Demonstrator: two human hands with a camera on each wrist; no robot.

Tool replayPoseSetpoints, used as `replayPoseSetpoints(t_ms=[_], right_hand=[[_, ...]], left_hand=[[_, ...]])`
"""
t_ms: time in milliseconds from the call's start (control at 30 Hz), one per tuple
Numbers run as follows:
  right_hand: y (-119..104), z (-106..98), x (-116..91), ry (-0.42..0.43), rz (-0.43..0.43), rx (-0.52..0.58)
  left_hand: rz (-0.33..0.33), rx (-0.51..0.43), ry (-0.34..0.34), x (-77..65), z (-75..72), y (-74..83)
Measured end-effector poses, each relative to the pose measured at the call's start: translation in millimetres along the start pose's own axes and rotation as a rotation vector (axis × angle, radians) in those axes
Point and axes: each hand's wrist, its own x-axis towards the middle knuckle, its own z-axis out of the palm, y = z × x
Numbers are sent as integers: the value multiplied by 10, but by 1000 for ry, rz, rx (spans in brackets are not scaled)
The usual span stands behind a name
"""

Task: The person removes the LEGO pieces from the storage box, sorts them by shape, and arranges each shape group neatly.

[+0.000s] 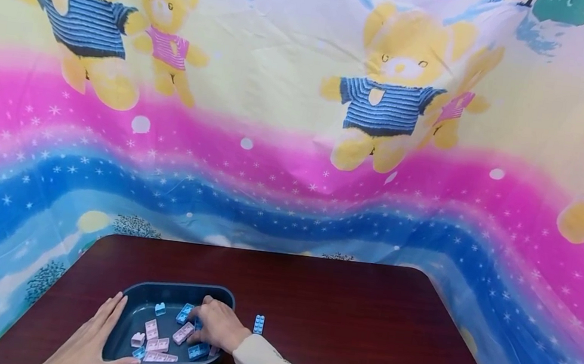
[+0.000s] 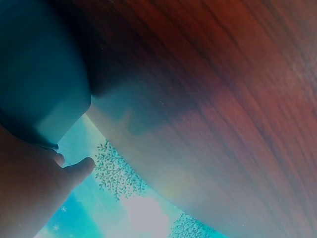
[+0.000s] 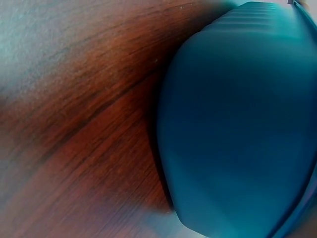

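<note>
A dark blue-grey tray (image 1: 179,287) stands on the table, with loose pink and blue toy building bricks in it. My left hand (image 1: 90,336) lies along its left side, fingers straight on the outer wall and thumb at the near rim. Inside the tray's right part is my right hand (image 1: 221,325), fingers bent down among the bricks. A blue brick (image 1: 184,313) and a pink brick (image 1: 183,333) lie by its fingertips; another blue brick (image 1: 199,351) is just below the hand. I cannot tell whether the fingers pinch a brick. The right wrist view shows mostly the tray's outer wall (image 3: 233,124).
One blue studded brick (image 1: 259,324) lies on the dark red-brown table (image 1: 362,328), right of the tray. More pink bricks (image 1: 157,345) and a small blue brick (image 1: 160,309) are in the tray's left part. A cloth printed with bears (image 1: 268,203) hangs behind the table.
</note>
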Motion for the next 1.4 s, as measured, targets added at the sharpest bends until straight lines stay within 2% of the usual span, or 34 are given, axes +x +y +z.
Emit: replayPoseSetpoints(t_ms=[267, 467, 633, 933, 1400], right_hand=[[-28, -26, -9, 17, 6, -5], [-58, -45, -17, 10, -11, 73], [-33, -54, -47, 20, 7, 137], [4, -73, -144, 5, 5, 90], [111, -119, -245, 101, -15, 145]], left_hand=[[7, 6, 10, -8, 11, -12], [-11, -4, 1, -48, 11, -48], [-13, -6, -3, -21, 19, -42], [30, -5, 48, -24, 52, -32], [25, -10, 36, -7, 54, -58]])
